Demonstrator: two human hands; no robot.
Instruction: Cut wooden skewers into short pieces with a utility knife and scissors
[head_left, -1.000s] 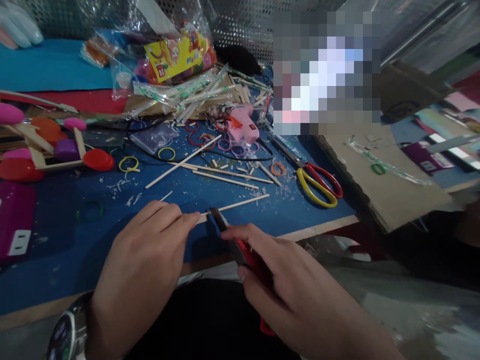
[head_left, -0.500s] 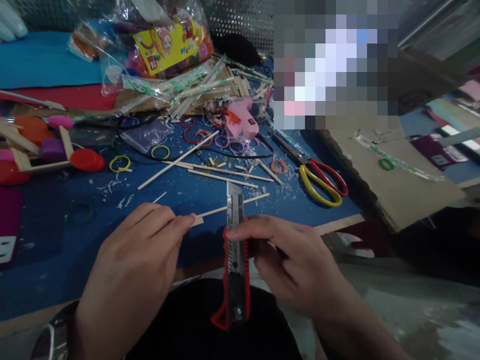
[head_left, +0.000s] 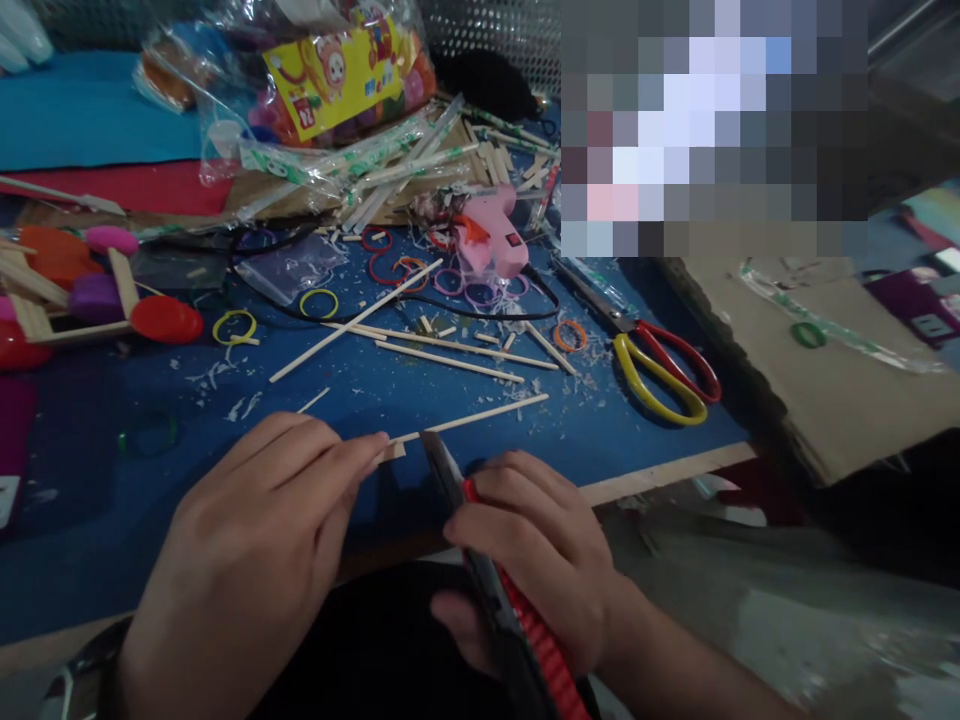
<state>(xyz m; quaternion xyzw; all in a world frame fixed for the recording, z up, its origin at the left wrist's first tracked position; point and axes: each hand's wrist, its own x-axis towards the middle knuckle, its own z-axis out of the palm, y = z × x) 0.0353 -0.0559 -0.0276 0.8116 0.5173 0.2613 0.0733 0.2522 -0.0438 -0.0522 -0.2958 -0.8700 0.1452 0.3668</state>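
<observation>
My left hand [head_left: 262, 510] pinches one end of a thin wooden stick [head_left: 487, 412] together with a short flat piece of wood [head_left: 392, 453]; the fingertips hide the held ends. The stick slants up to the right, just over the blue tabletop. Wrapped round a red and black utility knife [head_left: 517, 620] is my right hand [head_left: 536, 560]. The knife's blade points up and left, its tip at the stick a little right of my left fingertips. Whether the edge touches the stick I cannot tell.
Several loose sticks [head_left: 450, 360] and coloured rubber bands lie beyond my hands. Scissors [head_left: 660, 380] with red and yellow handles rest at the right, near cardboard [head_left: 847, 400]. A pink glue gun [head_left: 495, 235] and a plastic bag [head_left: 337, 80] are farther back. Wheeled stick model [head_left: 90, 290] at left.
My right hand has turned the knife from nearly upright to a leftward tilt and lowered it, bringing the blade tip to the stick. The left hand keeps its pinch, almost unmoved.
</observation>
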